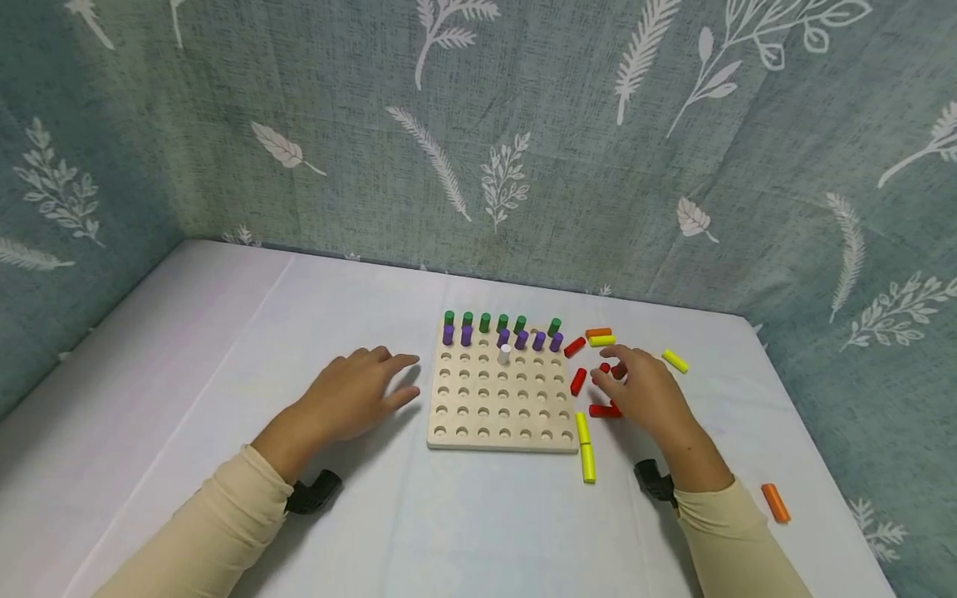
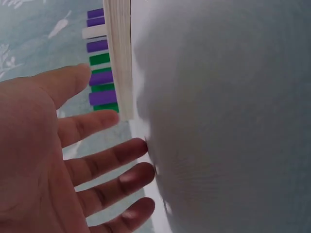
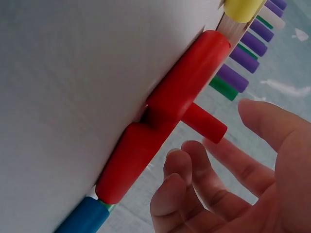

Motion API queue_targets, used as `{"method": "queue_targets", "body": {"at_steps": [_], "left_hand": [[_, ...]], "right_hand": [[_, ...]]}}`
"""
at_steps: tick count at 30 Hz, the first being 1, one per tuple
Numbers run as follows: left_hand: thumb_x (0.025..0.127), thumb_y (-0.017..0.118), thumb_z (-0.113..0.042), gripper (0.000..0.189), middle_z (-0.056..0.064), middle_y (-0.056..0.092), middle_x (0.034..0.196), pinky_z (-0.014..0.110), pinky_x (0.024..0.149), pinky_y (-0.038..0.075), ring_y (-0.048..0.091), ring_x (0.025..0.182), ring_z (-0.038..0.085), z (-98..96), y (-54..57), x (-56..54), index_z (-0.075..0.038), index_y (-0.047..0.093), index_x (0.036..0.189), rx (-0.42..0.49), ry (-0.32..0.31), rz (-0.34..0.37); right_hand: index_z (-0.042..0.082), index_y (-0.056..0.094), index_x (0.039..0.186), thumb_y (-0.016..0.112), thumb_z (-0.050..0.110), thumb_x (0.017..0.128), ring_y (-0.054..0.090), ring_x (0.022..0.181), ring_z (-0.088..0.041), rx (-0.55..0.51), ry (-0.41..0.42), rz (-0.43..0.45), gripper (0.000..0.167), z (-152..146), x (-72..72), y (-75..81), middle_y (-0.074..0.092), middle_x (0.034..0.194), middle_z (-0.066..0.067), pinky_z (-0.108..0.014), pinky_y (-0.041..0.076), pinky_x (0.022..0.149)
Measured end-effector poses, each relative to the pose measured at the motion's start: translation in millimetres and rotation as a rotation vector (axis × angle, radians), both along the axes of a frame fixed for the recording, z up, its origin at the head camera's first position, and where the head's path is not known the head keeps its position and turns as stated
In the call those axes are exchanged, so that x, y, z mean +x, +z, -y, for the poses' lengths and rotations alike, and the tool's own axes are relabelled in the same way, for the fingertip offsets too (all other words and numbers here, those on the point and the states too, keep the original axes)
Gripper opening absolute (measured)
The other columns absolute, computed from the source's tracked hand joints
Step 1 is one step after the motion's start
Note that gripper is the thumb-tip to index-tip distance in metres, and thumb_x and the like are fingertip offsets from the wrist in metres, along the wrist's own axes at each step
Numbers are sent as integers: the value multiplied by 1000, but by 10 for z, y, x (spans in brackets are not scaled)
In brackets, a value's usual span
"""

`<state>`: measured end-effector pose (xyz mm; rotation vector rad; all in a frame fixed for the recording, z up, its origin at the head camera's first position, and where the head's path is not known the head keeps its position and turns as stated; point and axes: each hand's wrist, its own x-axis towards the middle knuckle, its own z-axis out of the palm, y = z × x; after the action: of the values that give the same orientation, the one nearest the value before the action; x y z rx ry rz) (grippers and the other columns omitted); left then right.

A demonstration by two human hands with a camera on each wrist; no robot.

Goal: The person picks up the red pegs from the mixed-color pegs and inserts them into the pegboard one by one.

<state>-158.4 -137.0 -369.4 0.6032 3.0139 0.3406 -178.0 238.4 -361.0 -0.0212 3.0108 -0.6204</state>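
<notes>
You look to be at the picking step: your right hand (image 1: 649,394) is over loose pegs right of the pale wooden square pegboard (image 1: 473,441), thumb and half-bent fingers apart, pinching nothing; can't tell if they touch. Your left hand (image 1: 359,394) is spread, just off the board's left edge. Nearest your right fingertips, a small red cylindrical peg (image 3: 206,121) seems to stand on the white desk (image 1: 336,316), long axis vertical; neighbouring red pegs (image 3: 189,73) lie flat. Next move likely calls for a thumb-and-finger pinch.
</notes>
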Motion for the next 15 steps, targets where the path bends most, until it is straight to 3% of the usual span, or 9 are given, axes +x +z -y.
{"method": "queue_targets", "body": {"at_steps": [8, 15], "left_hand": [[96, 61, -49, 52, 8, 63, 125, 54, 86, 51, 60, 111, 31, 1, -21, 38, -21, 59, 140, -15, -31, 5], [94, 65, -49, 54, 5, 61, 128, 57, 85, 48, 58, 114, 30, 6, -57, 5, -27, 57, 142, -8, -53, 24]], "right_hand": [[8, 64, 127, 67, 24, 97, 58, 81, -21, 4, 30, 45, 35, 43, 8, 1, 68, 101, -12, -25, 53, 61], [7, 66, 123, 66, 18, 97, 60, 84, -22, 11, 49, 22, 28, 25, 6, 7, 70, 104, -13, -28, 57, 66]]}}
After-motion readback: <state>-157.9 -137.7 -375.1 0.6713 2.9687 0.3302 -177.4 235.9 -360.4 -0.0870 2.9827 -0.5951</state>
